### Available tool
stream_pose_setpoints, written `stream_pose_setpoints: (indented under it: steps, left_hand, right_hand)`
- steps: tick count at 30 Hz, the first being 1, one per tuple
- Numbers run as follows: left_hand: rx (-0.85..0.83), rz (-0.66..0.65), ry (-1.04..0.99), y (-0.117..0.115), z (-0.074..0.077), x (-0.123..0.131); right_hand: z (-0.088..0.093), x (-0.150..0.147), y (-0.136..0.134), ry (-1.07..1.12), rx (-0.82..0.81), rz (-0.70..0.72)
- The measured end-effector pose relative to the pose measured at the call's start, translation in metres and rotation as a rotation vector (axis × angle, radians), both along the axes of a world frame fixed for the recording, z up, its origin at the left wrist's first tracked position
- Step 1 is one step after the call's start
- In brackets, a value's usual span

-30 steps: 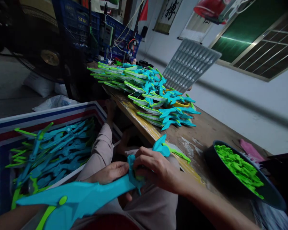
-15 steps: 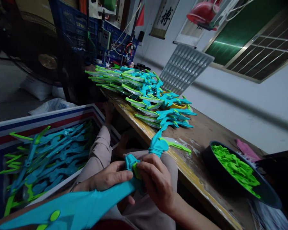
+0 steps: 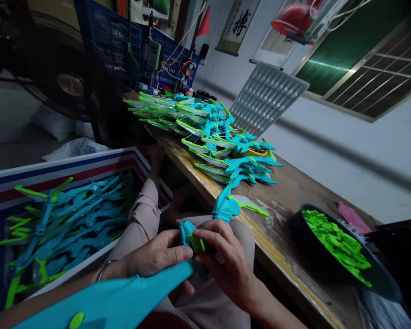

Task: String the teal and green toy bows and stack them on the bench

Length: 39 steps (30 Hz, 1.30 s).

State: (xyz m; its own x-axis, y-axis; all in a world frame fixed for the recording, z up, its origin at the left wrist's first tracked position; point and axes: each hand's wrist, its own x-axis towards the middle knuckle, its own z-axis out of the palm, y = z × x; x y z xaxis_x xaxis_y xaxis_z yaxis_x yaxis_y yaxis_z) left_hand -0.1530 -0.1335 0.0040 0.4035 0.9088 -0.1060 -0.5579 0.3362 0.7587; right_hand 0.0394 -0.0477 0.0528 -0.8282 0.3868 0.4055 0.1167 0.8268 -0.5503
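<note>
A blue plastic toy part (image 3: pixel 123 297) with a round green button lies across my lap, its far end between my hands. My left hand (image 3: pixel 157 256) is wrapped round that end, thumb on top. With its fingertips, my right hand (image 3: pixel 228 260) pinches a small green piece (image 3: pixel 197 244) against the blue part. Just beyond, another blue part (image 3: pixel 226 205) with a green arm rests at the table's edge. A dark bowl (image 3: pixel 315 260) of small green pieces (image 3: pixel 337 242) stands on the table at the right.
Many blue and green bow-like toys (image 3: pixel 212 128) are piled on the wooden table (image 3: pixel 294 183). At the left, a striped container (image 3: pixel 89 169) holds blue and green parts. A large fan (image 3: pixel 70 84) stands behind it. A pink cloth (image 3: pixel 352 215) lies behind the bowl.
The small green piece has tilted and shows more beneath my right fingertips. The blue toy part has shifted slightly down and right, and the view has moved a little.
</note>
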Motion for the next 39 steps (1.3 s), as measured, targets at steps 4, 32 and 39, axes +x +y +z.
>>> stream_pose_setpoints:
  steps: [4,32,39]
  left_hand:
    - [-0.029,-0.027,0.137,-0.001,0.003,-0.002]
    - [0.169,0.001,0.515,-0.012,0.034,-0.011]
    - [0.11,0.051,0.535,-0.009,0.037,-0.003]
  right_hand:
    - [0.01,0.002,0.005,-0.086,-0.155,0.061]
    - [0.041,0.004,-0.012,-0.186,0.032,0.085]
    - [0.028,-0.003,-0.013,-0.197,0.083,0.072]
